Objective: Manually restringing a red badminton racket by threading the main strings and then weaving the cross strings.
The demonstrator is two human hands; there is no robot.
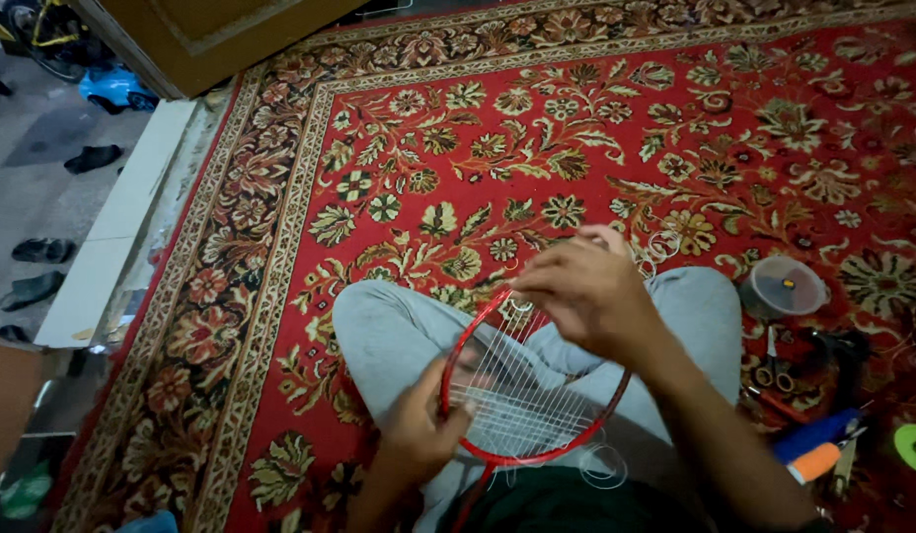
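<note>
Stringing work is seen from the head camera: a red badminton racket frame (490, 326) is laid across the lap of a person seated cross-legged in grey trousers (389, 331) on a red floral carpet (616, 128). The left hand (419, 429) is closed around the lower left rim of the frame, thumb pressed over the hoop, so the racket is steadied against the knee. The right hand (586, 291) is held above the upper rim with fingers curled and pinched together, apparently on a thin white string (522, 395), though the exact contact is hidden by the knuckles. Main strings are already run lengthwise and a band of cross strings is woven at the lower part, so the step in hand is judged to be the weaving or pulling through of a cross string; a steady pull with the hoop kept from twisting would be called for next. Loose coils of clear string (604, 464) are lying beside the throat of the frame. To the right, a round translucent plastic tub (784, 286), a pair of scissors (769, 370), a blue-and-orange handled tool (813, 449) and a green tape roll (915, 446) are spread on the woven pile. Dark shoes (43, 251) are lined on the grey floor beyond the carpet's edge.
</note>
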